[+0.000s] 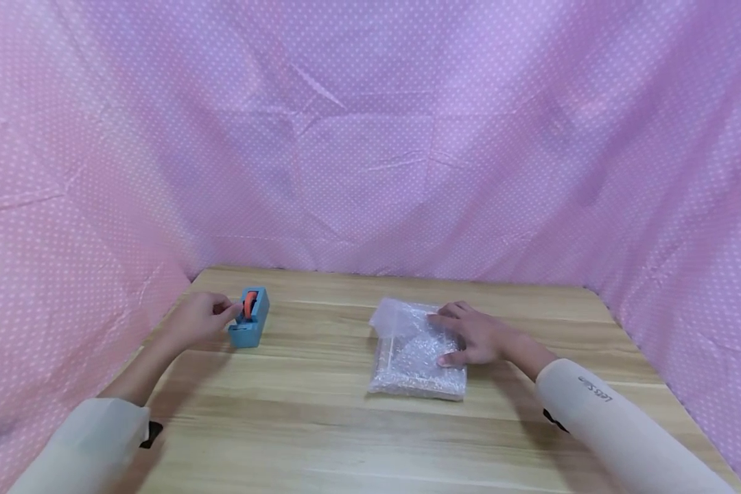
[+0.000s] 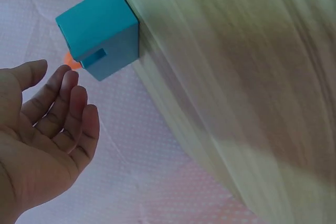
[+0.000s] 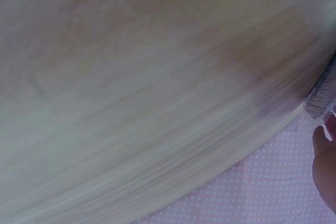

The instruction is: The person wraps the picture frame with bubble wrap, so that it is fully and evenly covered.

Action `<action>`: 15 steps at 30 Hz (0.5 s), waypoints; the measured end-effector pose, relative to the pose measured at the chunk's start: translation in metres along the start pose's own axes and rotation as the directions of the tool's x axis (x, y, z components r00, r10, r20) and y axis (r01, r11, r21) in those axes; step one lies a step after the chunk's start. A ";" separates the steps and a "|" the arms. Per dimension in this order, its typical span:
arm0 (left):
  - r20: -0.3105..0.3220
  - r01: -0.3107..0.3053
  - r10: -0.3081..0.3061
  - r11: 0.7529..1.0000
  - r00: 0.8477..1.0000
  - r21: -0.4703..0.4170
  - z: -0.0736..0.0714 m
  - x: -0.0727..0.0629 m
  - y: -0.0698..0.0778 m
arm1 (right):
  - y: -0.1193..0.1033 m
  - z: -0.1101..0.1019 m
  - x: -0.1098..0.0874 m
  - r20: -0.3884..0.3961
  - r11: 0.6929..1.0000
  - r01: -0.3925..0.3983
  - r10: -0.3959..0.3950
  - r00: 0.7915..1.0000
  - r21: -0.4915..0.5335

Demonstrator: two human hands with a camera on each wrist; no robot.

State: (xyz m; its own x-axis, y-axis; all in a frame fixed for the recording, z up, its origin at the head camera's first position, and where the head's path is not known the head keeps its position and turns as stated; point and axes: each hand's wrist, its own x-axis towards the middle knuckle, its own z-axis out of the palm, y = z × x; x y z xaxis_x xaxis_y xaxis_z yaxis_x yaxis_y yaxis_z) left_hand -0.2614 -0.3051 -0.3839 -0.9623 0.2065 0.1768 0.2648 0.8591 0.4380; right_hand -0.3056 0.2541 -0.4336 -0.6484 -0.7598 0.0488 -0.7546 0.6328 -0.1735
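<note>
A blue tape dispenser [image 1: 249,335] with an orange tape roll [image 1: 250,304] stands at the left of the table. My left hand [image 1: 205,317] is right beside it, fingertips close to the orange roll. In the left wrist view the thumb is apart from the loosely bent fingers [image 2: 77,100], and nothing shows between them. Right of the middle lies a flat package in bubble wrap [image 1: 410,360], its upper left corner covered by a loose flap of wrap. My right hand [image 1: 481,336] rests on the package's right side with fingers spread. Only part of that hand shows in the right wrist view.
The wooden table [image 1: 309,425] carries the dispenser and the package. Pink dotted cloth [image 1: 370,171] hangs behind the table and along both sides. Both forearms wear light sleeves [image 1: 617,418], with a dark strap partly visible at each cuff.
</note>
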 end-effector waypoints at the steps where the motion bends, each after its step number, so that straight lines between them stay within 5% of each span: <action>1: 0.009 0.021 -0.021 1.000 1.000 -0.003 -0.001 -0.002 -0.002 | 0.000 0.000 0.000 0.001 1.000 0.001 -0.001 1.000 0.000; 6: 0.080 0.119 -0.114 0.991 0.990 -0.059 -0.002 -0.002 -0.012 | 0.000 0.001 0.000 -0.011 1.000 0.012 -0.012 1.000 -0.001; 10: 0.175 0.220 -0.188 0.958 0.966 -0.185 0.000 0.001 -0.016 | -0.001 0.000 0.000 -0.021 1.000 0.022 -0.022 1.000 -0.008; 12: 0.231 0.298 -0.239 0.916 0.943 -0.270 0.001 0.003 -0.015 | -0.001 -0.001 0.000 -0.026 1.000 0.027 -0.027 0.999 -0.009; 15: 0.311 0.415 -0.304 0.816 0.900 -0.403 0.000 0.005 -0.013 | -0.002 -0.002 0.000 -0.035 0.999 0.032 -0.032 0.999 -0.011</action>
State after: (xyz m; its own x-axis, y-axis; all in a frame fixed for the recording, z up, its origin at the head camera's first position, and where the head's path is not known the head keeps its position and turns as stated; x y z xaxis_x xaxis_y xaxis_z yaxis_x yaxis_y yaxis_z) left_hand -0.2693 -0.3148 -0.3888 -0.9662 0.0700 -0.2482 -0.1586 0.5974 0.7861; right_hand -0.3045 0.2530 -0.4316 -0.6269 -0.7740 0.0887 -0.7759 0.6100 -0.1609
